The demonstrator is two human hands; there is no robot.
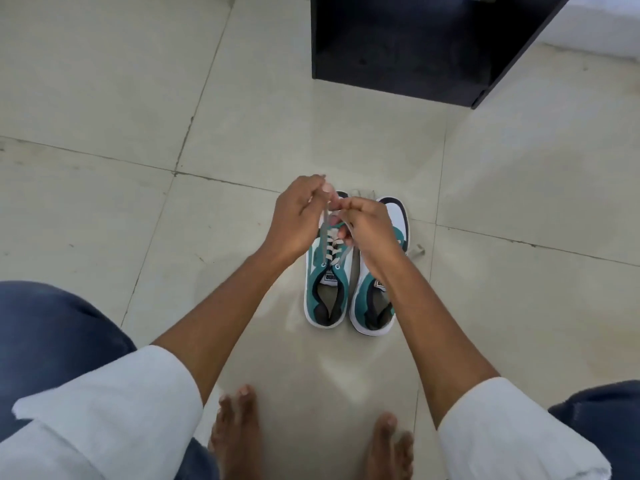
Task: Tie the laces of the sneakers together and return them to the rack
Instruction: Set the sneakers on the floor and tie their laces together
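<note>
Two teal and white sneakers stand side by side on the tiled floor, toes pointing away from me. Over the left sneaker (325, 292) my left hand (296, 220) pinches a grey lace end (323, 244) pulled up from the eyelets. My right hand (369, 226) is closed on the other lace end just beside it, above the gap between the shoes. That hand and forearm cover much of the right sneaker (375, 306). A loose lace (417, 251) of the right sneaker lies on the floor at its right side.
A black rack (415, 46) with an open lower shelf stands on the floor beyond the sneakers, at the top of the view. My bare feet (239, 431) are close below the shoes, my knees at both lower corners.
</note>
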